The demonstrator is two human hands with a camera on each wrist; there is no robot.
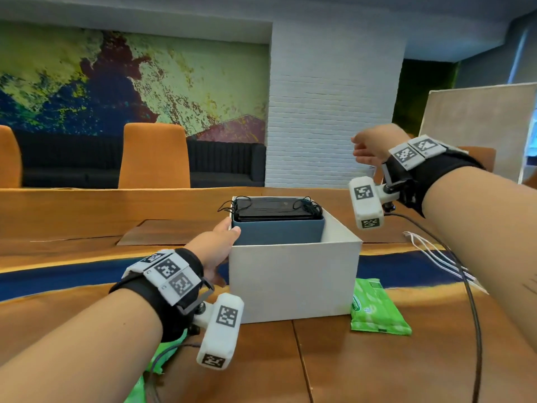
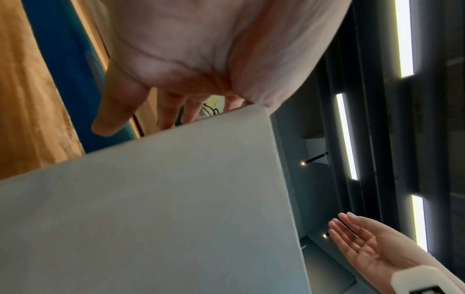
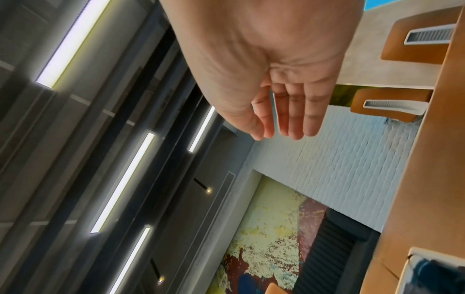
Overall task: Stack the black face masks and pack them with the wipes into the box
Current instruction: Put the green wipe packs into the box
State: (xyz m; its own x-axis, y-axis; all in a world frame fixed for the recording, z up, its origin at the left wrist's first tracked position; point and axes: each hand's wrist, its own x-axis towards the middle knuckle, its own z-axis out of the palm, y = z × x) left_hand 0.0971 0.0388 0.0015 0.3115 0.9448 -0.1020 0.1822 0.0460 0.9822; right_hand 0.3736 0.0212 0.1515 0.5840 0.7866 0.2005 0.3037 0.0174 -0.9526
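A white box point(image 1: 293, 280) stands on the wooden table, and a blue inner tray point(image 1: 279, 231) sits raised in it. A stack of black face masks point(image 1: 276, 209) lies on top of that tray, ear loops trailing over the edges. My left hand point(image 1: 220, 242) holds the box's left wall, thumb over the rim against the blue tray, fingers point(image 2: 113, 111) down the outside of the white box point(image 2: 163, 208). My right hand point(image 1: 369, 146) hovers empty in the air above and right of the box, fingers point(image 3: 297, 119) straight. A green wipes pack point(image 1: 374, 306) lies at the box's front right corner.
A second green pack point(image 1: 162, 359) lies partly hidden under my left forearm. White cords point(image 1: 436, 254) and a black cable point(image 1: 473, 301) run across the table on the right. Orange chairs point(image 1: 154, 155) stand along the far edge of the table.
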